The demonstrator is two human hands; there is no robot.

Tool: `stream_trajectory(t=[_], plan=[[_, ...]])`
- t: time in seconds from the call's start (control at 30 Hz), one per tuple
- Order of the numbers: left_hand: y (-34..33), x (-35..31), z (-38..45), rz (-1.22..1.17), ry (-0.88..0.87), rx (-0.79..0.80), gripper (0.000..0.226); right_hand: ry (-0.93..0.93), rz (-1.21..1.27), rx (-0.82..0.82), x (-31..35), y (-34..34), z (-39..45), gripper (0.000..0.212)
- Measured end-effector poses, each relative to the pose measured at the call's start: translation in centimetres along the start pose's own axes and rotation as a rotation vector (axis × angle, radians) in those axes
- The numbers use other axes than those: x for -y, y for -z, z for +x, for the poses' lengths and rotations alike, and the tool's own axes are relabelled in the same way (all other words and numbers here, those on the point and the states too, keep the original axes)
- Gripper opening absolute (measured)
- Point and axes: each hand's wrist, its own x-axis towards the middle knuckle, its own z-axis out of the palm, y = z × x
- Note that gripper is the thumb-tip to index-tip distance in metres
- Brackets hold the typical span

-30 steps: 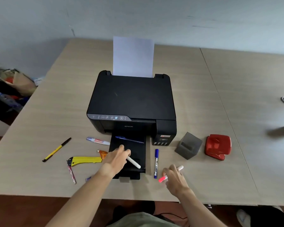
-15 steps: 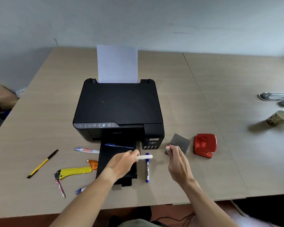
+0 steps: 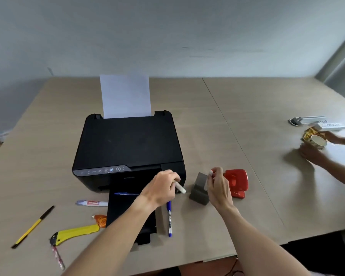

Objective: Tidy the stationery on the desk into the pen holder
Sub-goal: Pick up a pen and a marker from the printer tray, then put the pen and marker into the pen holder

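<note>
The right hand [image 3: 217, 186] pinches a pink-capped marker [image 3: 207, 181] held nearly upright, its lower end at or just inside the mouth of the grey pen holder [image 3: 197, 191], which stands on the desk [image 3: 247, 116] between the printer [image 3: 127, 144] and a red punch [image 3: 237, 181]; blur makes it hard to tell whether the tip has entered. The left hand [image 3: 160, 189] grips a white pen [image 3: 180, 188] that slants down and to the right toward the holder, just to its left. The right hand is nearer, so I judge its marker drops in first, the left following from the side.
</note>
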Motion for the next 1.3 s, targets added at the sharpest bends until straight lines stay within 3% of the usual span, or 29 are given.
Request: stream_trajectory(t=[0.57, 0.77, 1.07, 1.2, 1.3], plan=[[-5.1, -4.4, 6.0, -0.009, -0.026, 0.149, 0.026, -0.321, -0.06, -0.062, -3.1, 3.7, -2.0, 0.019], [-6.2, -4.0, 6.4, 0.012, -0.042, 0.166, 0.031, -0.495, -0.068, 0.082, -5.4, 3.7, -4.3, 0.033], [-4.9, -0.2, 0.9, -0.037, 0.052, 0.119, 0.015, -0.519, -0.16, 0.367, -4.9, -0.6, -5.9, 0.028], [-3.7, 4.8, -3.6, 0.106, 0.182, 0.059, 0.018, -0.436, -0.193, 0.54, -1.8, -5.1, -6.5, 0.026], [-3.0, 8.6, -6.7, 0.342, 0.242, 0.045, 0.023, -0.429, -0.267, 0.612, 0.8, -8.2, -7.8, 0.034]])
